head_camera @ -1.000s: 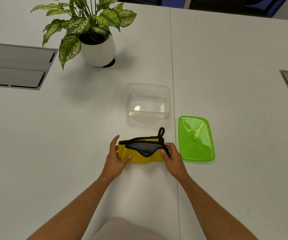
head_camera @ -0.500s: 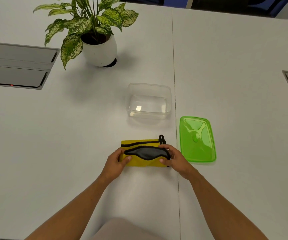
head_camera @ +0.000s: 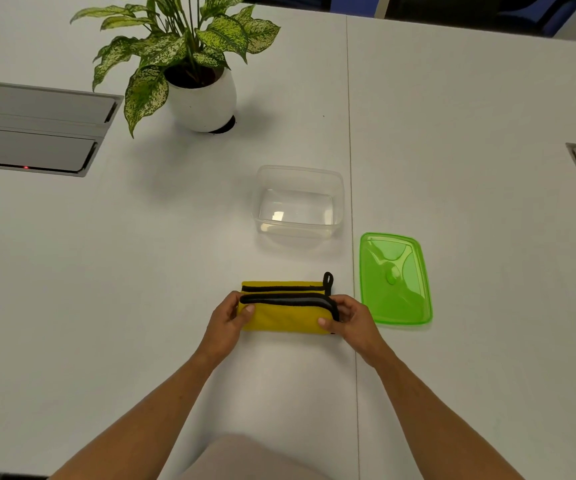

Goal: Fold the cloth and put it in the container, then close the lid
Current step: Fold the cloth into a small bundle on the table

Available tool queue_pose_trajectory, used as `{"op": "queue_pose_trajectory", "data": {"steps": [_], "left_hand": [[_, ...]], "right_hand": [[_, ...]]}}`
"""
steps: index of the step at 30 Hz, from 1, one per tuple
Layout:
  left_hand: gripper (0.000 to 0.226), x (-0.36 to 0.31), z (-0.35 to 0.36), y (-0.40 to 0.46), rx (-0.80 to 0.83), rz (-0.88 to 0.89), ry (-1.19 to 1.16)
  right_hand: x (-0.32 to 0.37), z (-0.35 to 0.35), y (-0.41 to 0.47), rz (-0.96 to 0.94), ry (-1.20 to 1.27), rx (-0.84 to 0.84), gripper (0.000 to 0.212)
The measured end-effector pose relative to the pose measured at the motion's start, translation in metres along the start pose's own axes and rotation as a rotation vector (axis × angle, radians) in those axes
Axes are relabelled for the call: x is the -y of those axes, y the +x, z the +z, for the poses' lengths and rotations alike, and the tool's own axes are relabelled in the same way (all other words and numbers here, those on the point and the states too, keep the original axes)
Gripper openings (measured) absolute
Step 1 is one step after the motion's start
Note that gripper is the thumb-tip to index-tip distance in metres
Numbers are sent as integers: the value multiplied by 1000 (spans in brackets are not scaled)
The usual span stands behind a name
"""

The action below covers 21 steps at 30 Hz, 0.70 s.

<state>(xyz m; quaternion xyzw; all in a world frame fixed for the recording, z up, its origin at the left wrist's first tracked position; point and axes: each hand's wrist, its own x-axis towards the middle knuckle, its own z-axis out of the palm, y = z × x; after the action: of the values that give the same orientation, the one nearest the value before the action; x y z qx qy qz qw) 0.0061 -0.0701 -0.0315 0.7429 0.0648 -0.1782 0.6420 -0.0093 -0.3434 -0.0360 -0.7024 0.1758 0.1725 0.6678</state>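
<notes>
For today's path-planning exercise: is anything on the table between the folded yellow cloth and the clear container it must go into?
Nothing visible. The yellow cloth, held by the left hand and right hand, faces bare table up to the open clear container. The green lid lies off to the right, clear of that path.

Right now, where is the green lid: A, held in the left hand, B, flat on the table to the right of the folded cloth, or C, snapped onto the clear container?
B: the green lid lies flat on the table, right of the yellow cloth.
</notes>
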Motion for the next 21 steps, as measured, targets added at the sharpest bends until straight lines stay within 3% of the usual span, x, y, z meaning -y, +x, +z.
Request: {"op": "queue_pose_trajectory", "data": {"steps": [8, 14, 21], "left_hand": [[15, 3, 5, 9, -113, -93, 178], [15, -1, 16, 24, -227, -136, 378], [37, -2, 27, 30, -355, -241, 490]], "right_hand": [[4, 11, 4, -36, -95, -108, 20], [-3, 29, 3, 6, -377, -228, 32], [3, 45, 6, 162, -557, -319, 44]]}}
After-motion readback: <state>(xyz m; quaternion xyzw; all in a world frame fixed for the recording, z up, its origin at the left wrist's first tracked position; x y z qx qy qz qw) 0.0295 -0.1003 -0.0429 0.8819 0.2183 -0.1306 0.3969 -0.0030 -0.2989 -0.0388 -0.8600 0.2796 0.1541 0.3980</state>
